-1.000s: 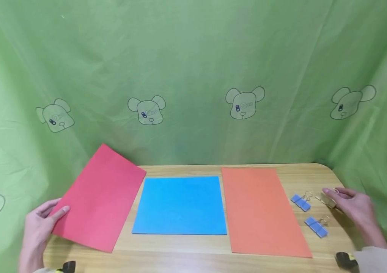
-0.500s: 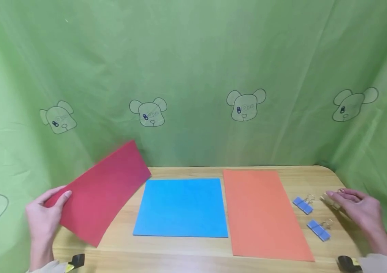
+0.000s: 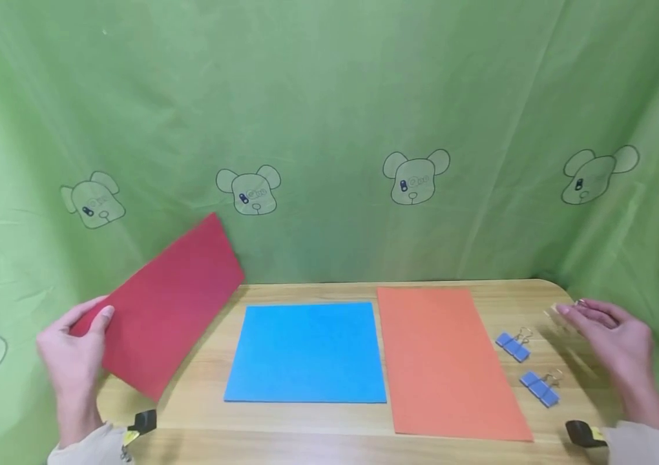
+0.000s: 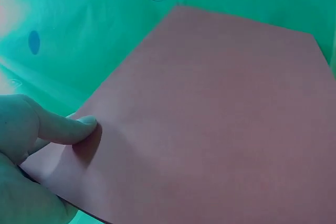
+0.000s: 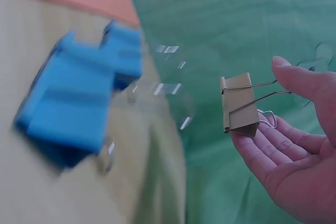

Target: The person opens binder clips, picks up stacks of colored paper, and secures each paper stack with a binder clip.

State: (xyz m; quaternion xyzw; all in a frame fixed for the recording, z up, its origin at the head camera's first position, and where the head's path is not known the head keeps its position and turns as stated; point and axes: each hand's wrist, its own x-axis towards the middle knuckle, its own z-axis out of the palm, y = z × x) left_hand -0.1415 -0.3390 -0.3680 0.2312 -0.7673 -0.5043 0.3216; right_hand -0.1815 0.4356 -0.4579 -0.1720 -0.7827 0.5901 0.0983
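My left hand (image 3: 76,349) pinches the left edge of a red sheet (image 3: 167,303), thumb on the upper face. The sheet is raised and tilted above the table's left side; in the left wrist view the thumb presses on the sheet (image 4: 210,119), which looks pinkish there. On the far right my right hand (image 3: 620,339) holds a tan binder clip (image 5: 241,103) by its wire handles, between thumb and fingers, above the table. Two blue binder clips, the farther clip (image 3: 512,347) and the nearer clip (image 3: 539,389), lie on the table left of that hand.
A blue sheet (image 3: 306,352) lies mid-table, with an orange sheet (image 3: 451,361) flat to its right. Green curtain (image 3: 329,129) with bear-head prints hangs behind and beside the wooden table (image 3: 283,433). A dark wrist device (image 3: 145,421) shows at the left cuff.
My left hand has raised the red sheet and tipped it more steeply. My right hand has lifted the tan binder clip off the table. The blue and orange sheets stay put.
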